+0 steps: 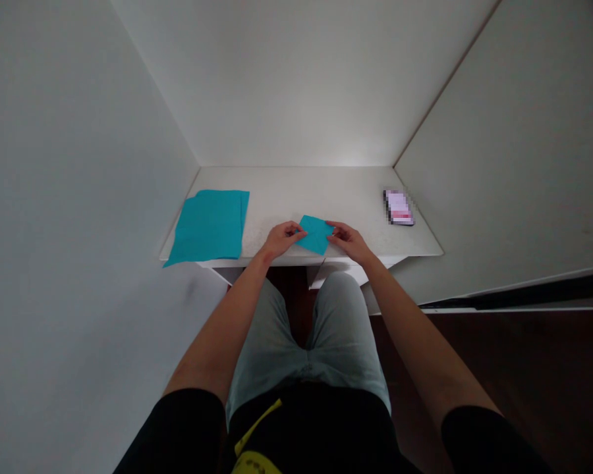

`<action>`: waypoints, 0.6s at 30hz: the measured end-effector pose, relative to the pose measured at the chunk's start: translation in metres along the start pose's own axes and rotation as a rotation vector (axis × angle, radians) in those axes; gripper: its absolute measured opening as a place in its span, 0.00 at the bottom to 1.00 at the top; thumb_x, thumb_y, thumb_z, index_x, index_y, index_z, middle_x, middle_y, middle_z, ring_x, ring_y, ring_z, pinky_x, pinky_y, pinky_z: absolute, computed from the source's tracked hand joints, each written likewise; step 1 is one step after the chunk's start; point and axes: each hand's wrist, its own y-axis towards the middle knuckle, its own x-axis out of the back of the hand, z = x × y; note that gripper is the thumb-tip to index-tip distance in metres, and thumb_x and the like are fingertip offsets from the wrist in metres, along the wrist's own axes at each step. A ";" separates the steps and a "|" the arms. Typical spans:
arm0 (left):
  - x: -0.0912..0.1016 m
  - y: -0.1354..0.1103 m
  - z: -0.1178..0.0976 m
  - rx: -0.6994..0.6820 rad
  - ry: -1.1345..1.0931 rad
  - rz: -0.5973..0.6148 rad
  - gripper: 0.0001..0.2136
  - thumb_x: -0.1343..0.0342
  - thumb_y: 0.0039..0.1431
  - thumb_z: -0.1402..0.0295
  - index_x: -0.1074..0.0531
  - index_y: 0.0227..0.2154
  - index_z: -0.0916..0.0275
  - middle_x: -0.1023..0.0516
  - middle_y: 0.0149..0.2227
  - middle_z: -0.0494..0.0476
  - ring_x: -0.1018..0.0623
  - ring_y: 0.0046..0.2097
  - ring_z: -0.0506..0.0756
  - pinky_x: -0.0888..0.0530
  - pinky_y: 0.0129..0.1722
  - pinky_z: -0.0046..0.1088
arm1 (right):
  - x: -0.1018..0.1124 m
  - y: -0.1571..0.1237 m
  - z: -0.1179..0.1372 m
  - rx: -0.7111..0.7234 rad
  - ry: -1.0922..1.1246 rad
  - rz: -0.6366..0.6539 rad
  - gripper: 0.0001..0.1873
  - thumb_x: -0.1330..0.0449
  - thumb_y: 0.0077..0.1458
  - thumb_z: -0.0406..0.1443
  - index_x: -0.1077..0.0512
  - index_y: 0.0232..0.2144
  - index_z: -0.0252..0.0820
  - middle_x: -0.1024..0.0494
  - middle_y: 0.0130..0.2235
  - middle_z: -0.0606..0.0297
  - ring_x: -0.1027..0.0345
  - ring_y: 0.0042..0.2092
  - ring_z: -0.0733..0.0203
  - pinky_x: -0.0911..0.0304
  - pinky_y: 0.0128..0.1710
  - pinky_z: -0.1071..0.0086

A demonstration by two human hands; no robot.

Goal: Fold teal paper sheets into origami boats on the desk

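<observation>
A small folded piece of blue paper (316,235) is held between my two hands, just above the front part of the white table. My left hand (281,238) pinches its left corner between thumb and fingers. At the right corner, the thumb and fingers of my right hand (350,239) grip the paper. The piece looks roughly square and is turned at an angle, with faint crease lines on its face. Left of my hands lie larger sheets of blue paper (210,225), overlapping, one corner reaching past the table's front edge.
On the right of the white table (296,187) lies a phone (398,207) with a lit, blurred screen. Walls close in the table at the back, left and right. Below the front edge are a drawer front (338,266) and my legs.
</observation>
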 end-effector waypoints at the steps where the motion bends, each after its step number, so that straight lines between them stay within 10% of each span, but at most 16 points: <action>1: 0.001 0.001 0.000 0.007 -0.002 0.011 0.16 0.29 0.55 0.53 0.21 0.36 0.60 0.23 0.29 0.49 0.27 0.33 0.52 0.31 0.37 0.29 | 0.000 0.001 0.000 0.002 0.025 0.001 0.34 0.27 0.52 0.50 0.21 0.59 0.46 0.21 0.38 0.67 0.29 0.38 0.58 0.28 0.45 0.59; 10: 0.007 0.004 0.003 0.056 -0.060 0.086 0.26 0.26 0.52 0.56 0.16 0.52 0.61 0.13 0.52 0.60 0.18 0.51 0.60 0.24 0.54 0.36 | 0.000 0.006 -0.012 -0.048 0.060 -0.024 0.31 0.24 0.48 0.55 0.19 0.49 0.46 0.21 0.33 0.67 0.28 0.36 0.57 0.29 0.42 0.61; 15: 0.006 0.005 0.007 0.106 -0.023 0.087 0.23 0.33 0.57 0.45 0.14 0.39 0.62 0.13 0.37 0.56 0.19 0.40 0.58 0.25 0.42 0.33 | -0.001 0.008 -0.012 0.013 0.032 -0.108 0.35 0.26 0.51 0.57 0.22 0.57 0.51 0.22 0.35 0.69 0.32 0.33 0.61 0.33 0.36 0.66; 18: 0.006 0.006 0.009 0.088 0.051 0.078 0.24 0.37 0.59 0.42 0.17 0.29 0.62 0.18 0.31 0.53 0.24 0.35 0.55 0.30 0.36 0.31 | -0.001 0.008 -0.011 0.006 -0.014 -0.099 0.26 0.29 0.55 0.59 0.17 0.44 0.47 0.20 0.35 0.65 0.30 0.35 0.59 0.32 0.38 0.64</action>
